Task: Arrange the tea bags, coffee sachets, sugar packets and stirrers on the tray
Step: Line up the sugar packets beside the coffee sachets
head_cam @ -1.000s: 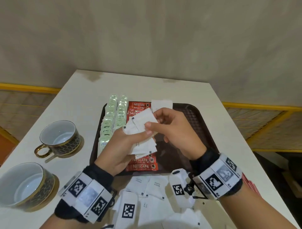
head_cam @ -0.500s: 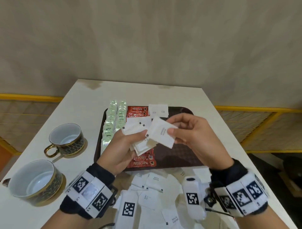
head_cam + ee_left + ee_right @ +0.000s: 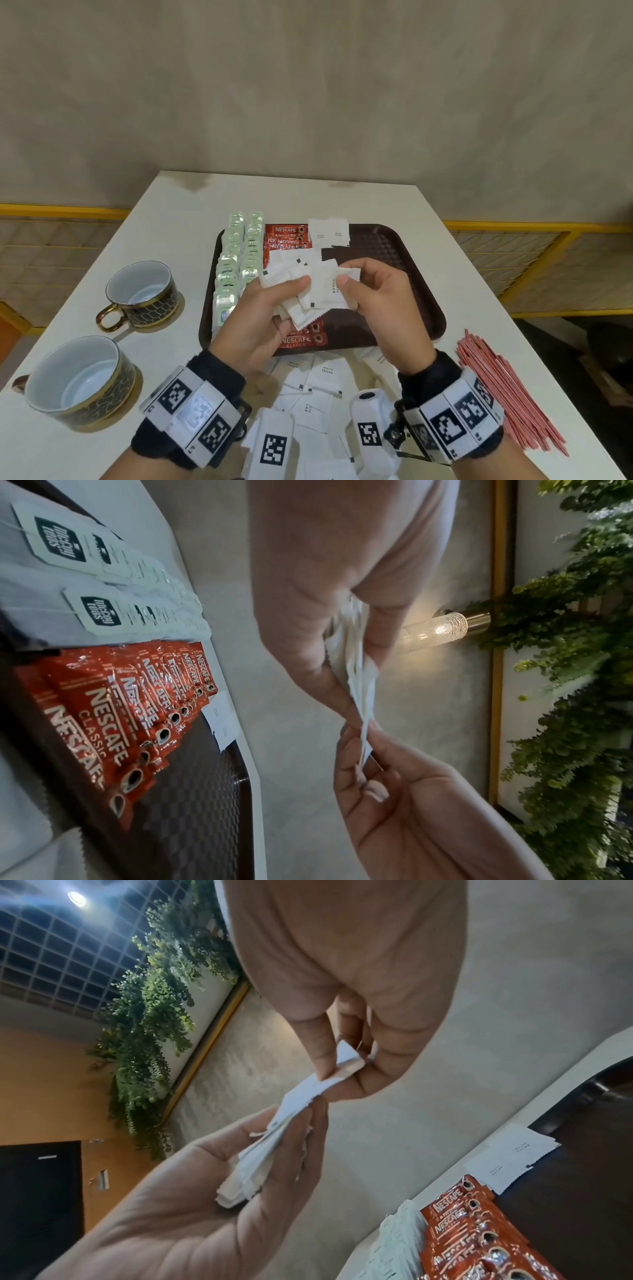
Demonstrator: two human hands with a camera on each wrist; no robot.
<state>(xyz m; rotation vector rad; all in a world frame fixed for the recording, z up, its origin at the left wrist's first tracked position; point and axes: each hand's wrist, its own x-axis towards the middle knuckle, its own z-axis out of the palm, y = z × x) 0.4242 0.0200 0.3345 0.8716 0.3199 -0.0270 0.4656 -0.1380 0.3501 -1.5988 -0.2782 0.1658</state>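
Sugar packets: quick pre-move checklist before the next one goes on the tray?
1. Left hand grips the stack of sugar packets: ok.
2. Right hand pinches one packet: ok.
3. That packet is free of the stack: not ok, it overlaps the stack.
4. Bare space on the tray beside the two laid packets: ok.
5. Coffee sachets and tea bags in rows: ok.
6. Stirrers on the tray: not ok, on the table.

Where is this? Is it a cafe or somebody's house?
Probably a cafe or hotel lounge, though I can't be sure. A serving tray holds rows of Nescafe sachets and tea bags, two teacups wait nearby, and hanging greenery and a wall lamp decorate the walls.
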